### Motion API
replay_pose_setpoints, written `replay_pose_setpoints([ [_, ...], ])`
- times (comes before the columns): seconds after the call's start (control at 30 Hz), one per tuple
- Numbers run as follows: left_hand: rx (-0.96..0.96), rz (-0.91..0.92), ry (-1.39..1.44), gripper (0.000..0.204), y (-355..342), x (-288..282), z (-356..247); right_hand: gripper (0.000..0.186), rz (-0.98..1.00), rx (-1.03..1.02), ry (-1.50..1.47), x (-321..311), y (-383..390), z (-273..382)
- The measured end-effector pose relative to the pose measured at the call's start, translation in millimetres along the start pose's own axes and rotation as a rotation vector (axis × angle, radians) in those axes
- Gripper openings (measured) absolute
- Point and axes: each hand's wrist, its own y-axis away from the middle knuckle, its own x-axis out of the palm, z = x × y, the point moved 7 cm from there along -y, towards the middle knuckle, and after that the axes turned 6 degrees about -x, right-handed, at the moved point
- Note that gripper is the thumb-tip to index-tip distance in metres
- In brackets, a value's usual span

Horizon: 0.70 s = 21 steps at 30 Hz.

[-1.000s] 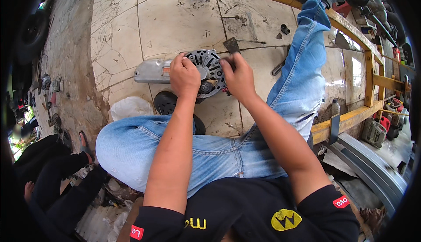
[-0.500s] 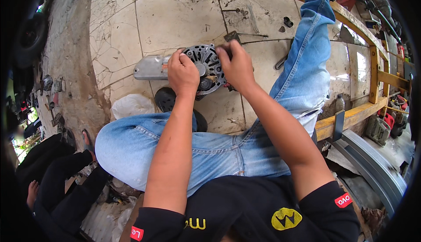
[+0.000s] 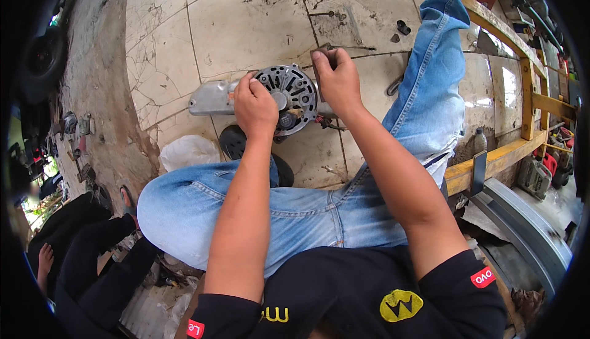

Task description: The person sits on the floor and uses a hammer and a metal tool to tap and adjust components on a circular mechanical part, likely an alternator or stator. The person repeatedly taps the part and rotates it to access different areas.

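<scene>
A round silver alternator housing [image 3: 286, 83] with slotted vents sits on the tiled floor. My left hand [image 3: 255, 109] is closed on its left edge. My right hand [image 3: 337, 81] is raised just off the upper right of the housing, its fingers curled around something dark that I cannot make out. An oblong grey metal part [image 3: 208, 99] lies at the housing's left, partly hidden by my left hand. A bunch of wires [image 3: 324, 121] sticks out at the lower right of the housing.
A white bag [image 3: 187, 151], a black clog [image 3: 232, 139], small tools and bolts [image 3: 332, 15] lie around me. A yellow frame [image 3: 501, 29] runs along the right, with a bottle [image 3: 480, 141] and phone [image 3: 478, 173]. Another person's dark-clothed legs [image 3: 92, 259] are at the lower left.
My right hand has moved up and slightly right, away from the housing, uncovering more of its right edge and the wires. My left hand stays on the left edge.
</scene>
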Motion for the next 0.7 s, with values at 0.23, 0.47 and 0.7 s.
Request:
replay_pose_setpoints([
  [0.23,-0.011,0.007,0.013,0.036,-1,3,-1,0.028,-0.146,0.16,0.001,-24,8,-28],
  [0.47,-0.046,0.035,0.035,0.037,-3,3,9,0.032,0.159,0.073,-0.088,5,19,5],
  [0.7,-0.039,0.017,-0.001,0.039,-3,-1,10,0.034,0.026,0.327,-0.049,-45,34,-34],
])
